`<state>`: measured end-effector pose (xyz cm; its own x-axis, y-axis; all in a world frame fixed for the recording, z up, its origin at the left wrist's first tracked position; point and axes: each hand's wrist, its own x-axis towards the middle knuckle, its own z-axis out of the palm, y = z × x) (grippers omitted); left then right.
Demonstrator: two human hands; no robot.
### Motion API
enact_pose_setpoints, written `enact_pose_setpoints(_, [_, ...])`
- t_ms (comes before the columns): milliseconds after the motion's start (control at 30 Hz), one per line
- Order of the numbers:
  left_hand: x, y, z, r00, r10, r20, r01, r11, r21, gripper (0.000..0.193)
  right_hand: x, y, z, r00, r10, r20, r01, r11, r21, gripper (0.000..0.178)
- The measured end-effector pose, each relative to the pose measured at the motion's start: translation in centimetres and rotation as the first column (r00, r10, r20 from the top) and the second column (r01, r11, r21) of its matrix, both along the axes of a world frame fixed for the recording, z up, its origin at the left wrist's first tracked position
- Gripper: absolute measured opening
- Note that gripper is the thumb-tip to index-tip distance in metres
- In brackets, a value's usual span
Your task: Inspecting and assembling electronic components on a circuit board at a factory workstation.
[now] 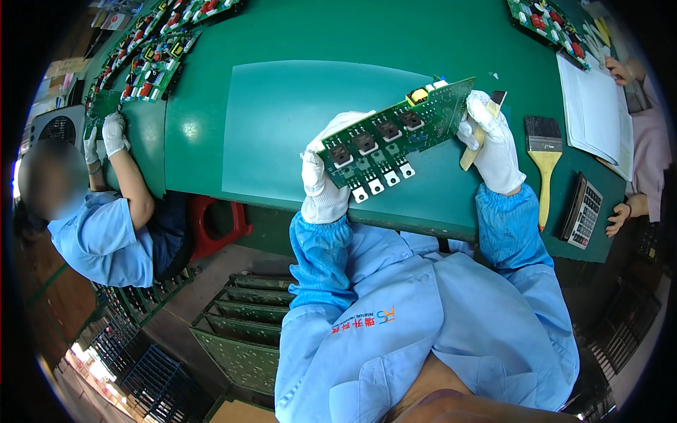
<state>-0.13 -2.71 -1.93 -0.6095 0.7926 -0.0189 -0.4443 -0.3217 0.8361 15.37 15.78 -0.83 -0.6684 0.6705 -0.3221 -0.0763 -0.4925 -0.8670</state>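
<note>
A green circuit board [437, 120] is held up tilted over the table, its side with several black transistors facing me. Metal tabs stick out along its lower edge, and a yellow-and-black coil shows at its top edge. My left hand [326, 185], in a white glove, is closed on the board's left end, with some fingers behind it. By the board's right end my right hand [499, 151], also gloved, is closed around a small brush [472, 149] with a flat wooden handle and dark bristles pointing up. Whether these fingers also touch the board, I cannot tell.
A wide brush [543, 162], a calculator [582, 210] and an open notebook [592, 106] lie at the right, near another person's hands [620, 215]. More circuit boards [151, 67] stand far left and far right. At the left a gloved co-worker [106, 233] handles a board.
</note>
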Motion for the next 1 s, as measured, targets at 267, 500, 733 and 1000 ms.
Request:
enact_pose_setpoints(267, [-0.1,0.0,-0.2,0.999,-0.022,0.031,0.022,1.000,0.005,0.092,0.3,0.2,-0.5,1.000,-0.012,-0.020,0.012,1.000,-0.009,0.025])
enact_pose_setpoints(500, [0.0,-0.3,0.1,0.998,-0.004,0.060,0.008,0.998,-0.055,0.092,0.0,0.0,-0.2,0.999,-0.038,-0.021,0.037,0.999,-0.017,0.024])
enact_pose_setpoints(733, [0.2,0.6,1.3,0.965,0.133,0.226,-0.086,0.975,-0.204,0.067,0.4,0.7,0.7,0.985,0.082,0.155,-0.087,0.996,0.026,0.022])
enact_pose_setpoints(1000, [-0.9,1.3,1.6,0.837,0.064,0.543,0.093,0.962,-0.257,0.058,0.2,0.8,0.7,0.998,0.046,0.047,-0.045,0.999,-0.023,0.037])
